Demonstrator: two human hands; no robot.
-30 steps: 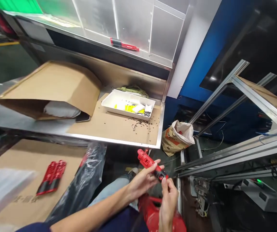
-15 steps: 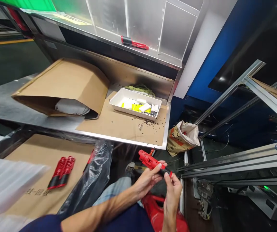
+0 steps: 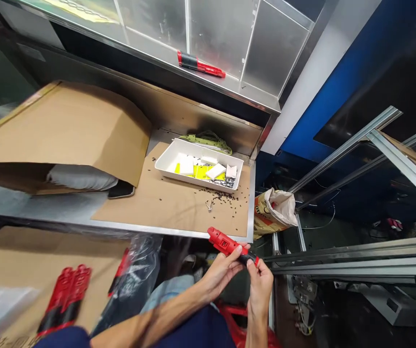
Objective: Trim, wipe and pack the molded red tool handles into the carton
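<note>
My left hand [image 3: 220, 276] wraps around the middle of a red and black plastic tool body [image 3: 227, 245], with its red end pointing up and left. My right hand [image 3: 260, 290] pinches the black end of the same piece between thumb and fingers. Just beyond the tool lies the front edge of a steel bench [image 3: 171, 231]. Several more red and black plastic parts [image 3: 64, 300] lie on a cardboard sheet [image 3: 8, 256] to the lower left. Part of the tool is hidden by my fingers.
A white tray [image 3: 208, 151] holds white and yellow pieces on a cardboard-covered bench, among scattered black screws [image 3: 222, 197]. A folded carton [image 3: 73, 125] lies left. A red part [image 3: 200, 65] sits on the steel shelf. A paper sack [image 3: 275, 212] and aluminium rails stand right.
My head has turned, so the bench and tray sit lower in the view. Both hands keep the same hold on the tool, which has shifted only slightly.
</note>
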